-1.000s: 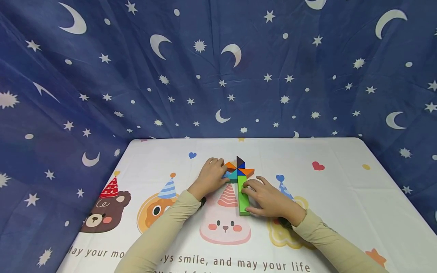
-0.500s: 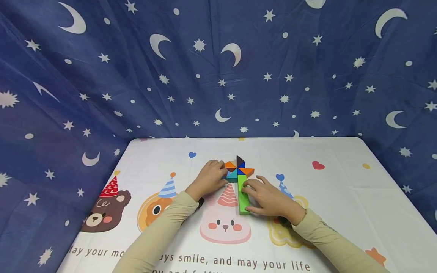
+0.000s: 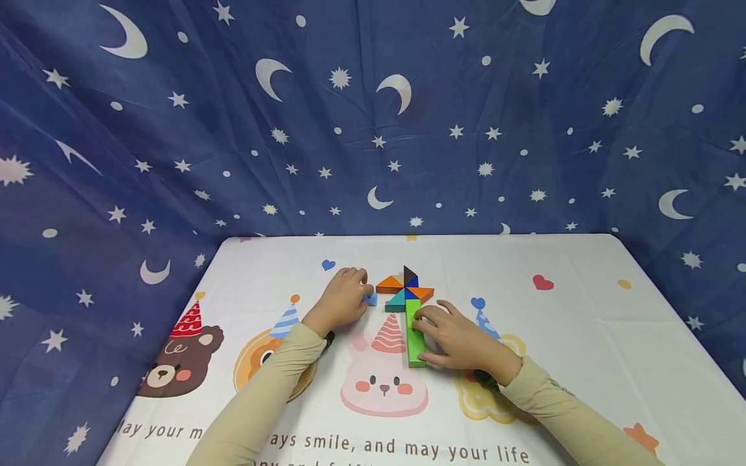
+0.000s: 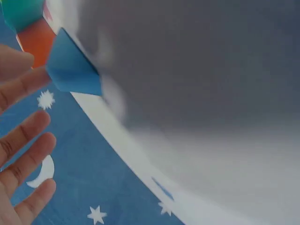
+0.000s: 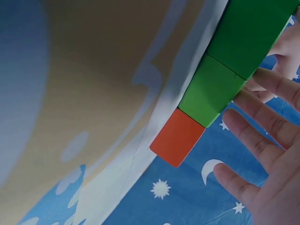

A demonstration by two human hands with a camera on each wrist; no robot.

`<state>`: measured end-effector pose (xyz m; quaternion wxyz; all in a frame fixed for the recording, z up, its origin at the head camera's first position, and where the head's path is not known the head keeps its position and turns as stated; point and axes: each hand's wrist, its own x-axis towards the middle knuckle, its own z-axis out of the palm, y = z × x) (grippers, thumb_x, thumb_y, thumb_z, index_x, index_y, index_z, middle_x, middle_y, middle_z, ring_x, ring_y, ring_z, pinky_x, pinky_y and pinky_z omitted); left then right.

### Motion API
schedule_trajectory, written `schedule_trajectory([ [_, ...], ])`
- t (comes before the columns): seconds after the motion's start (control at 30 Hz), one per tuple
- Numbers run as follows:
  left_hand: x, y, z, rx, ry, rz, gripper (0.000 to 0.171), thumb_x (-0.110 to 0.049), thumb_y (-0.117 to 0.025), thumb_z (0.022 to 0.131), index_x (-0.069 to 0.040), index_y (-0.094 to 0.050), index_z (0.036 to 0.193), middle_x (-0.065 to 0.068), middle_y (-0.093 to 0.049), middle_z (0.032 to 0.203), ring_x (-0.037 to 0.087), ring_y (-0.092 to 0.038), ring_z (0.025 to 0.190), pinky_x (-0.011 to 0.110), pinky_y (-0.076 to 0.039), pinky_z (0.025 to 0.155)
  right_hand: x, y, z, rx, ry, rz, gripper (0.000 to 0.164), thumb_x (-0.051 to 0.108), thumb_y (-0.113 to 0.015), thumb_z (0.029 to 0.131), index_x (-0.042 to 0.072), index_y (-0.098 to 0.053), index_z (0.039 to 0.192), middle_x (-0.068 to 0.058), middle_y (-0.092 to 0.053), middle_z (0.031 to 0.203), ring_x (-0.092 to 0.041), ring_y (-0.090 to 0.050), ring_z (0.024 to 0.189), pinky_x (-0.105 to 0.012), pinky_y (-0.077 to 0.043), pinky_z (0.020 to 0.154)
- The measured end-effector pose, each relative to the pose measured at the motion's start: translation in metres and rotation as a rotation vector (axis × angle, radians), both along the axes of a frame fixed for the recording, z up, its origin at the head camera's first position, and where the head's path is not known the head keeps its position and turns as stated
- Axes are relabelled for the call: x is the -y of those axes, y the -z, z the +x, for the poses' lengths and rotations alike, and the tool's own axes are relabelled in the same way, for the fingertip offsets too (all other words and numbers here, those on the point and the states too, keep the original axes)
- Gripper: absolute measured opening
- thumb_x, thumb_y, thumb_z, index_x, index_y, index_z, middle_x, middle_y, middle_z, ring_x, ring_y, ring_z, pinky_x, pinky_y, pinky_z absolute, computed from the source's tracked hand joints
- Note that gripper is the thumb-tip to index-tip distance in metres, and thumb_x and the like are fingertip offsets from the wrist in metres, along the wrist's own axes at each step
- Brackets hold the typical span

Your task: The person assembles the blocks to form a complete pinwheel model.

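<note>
My left hand (image 3: 344, 299) pinches a light blue triangular block (image 4: 72, 68) between thumb and index finger, low over the tablecloth. Its other fingers are spread apart in the left wrist view. To its right lies a pinwheel shape of triangular blocks: orange (image 3: 389, 285), dark brown (image 3: 410, 274), dark blue, a second orange (image 3: 422, 294) and teal (image 3: 396, 300). A gap separates the light blue block from them. Below the pinwheel, green blocks (image 3: 415, 336) form a straight stem. My right hand (image 3: 457, 336) rests its fingertips along the stem's right side, fingers fairly straight.
The white tablecloth (image 3: 577, 349) has printed animals, hearts and lettering. A dark blue curtain (image 3: 373, 129) with moons and stars hangs behind the table's far edge and along both sides.
My left hand has drawn the light blue block leftward, away from the orange and teal blocks. My right hand and the green stem have stayed in place.
</note>
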<state>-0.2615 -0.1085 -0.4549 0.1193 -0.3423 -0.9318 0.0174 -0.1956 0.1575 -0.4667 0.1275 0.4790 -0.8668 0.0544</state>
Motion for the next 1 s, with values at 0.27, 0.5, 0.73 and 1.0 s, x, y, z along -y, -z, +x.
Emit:
schedule_trajectory([
  [0.27,-0.016,-0.001,0.005,0.031,0.007,0.008,0.024,-0.036,-0.064,0.085,-0.015,-0.07,0.096,0.004,-0.059,0.102,0.021,-0.055,0.097,0.04,-0.041,0.1,-0.002,-0.001,0.0,-0.019,-0.007,-0.014,0.049,0.047,-0.063,0.082,0.012,-0.058,0.116,-0.006,-0.057,0.116,-0.021,-0.052,0.112,-0.051,-0.038,0.101],
  [0.5,-0.035,0.004,0.01,0.045,0.029,-0.014,0.02,-0.032,-0.068,0.084,-0.013,-0.07,0.089,0.001,-0.061,0.099,0.017,-0.056,0.096,0.035,-0.042,0.101,0.0,0.002,-0.001,-0.033,-0.019,-0.027,0.049,0.048,-0.063,0.082,0.012,-0.059,0.116,-0.005,-0.058,0.115,-0.021,-0.053,0.111,-0.051,-0.04,0.1],
  [0.73,-0.036,0.002,0.02,0.032,0.063,0.026,0.023,-0.028,-0.063,0.083,-0.011,-0.067,0.069,0.001,-0.064,0.097,0.018,-0.057,0.094,0.035,-0.043,0.101,0.0,0.004,-0.001,-0.054,-0.027,-0.034,0.049,0.048,-0.064,0.081,0.012,-0.059,0.114,-0.006,-0.058,0.114,-0.021,-0.053,0.11,-0.052,-0.04,0.099],
  [1.0,-0.032,-0.001,0.014,0.045,0.057,-0.005,0.031,-0.017,-0.061,0.086,-0.023,-0.066,0.116,0.005,-0.058,0.118,0.02,-0.054,0.107,0.036,-0.04,0.104,0.001,0.001,-0.001,-0.037,-0.02,-0.023,0.049,0.048,-0.064,0.082,0.012,-0.059,0.115,-0.006,-0.058,0.115,-0.022,-0.053,0.111,-0.051,-0.039,0.1],
])
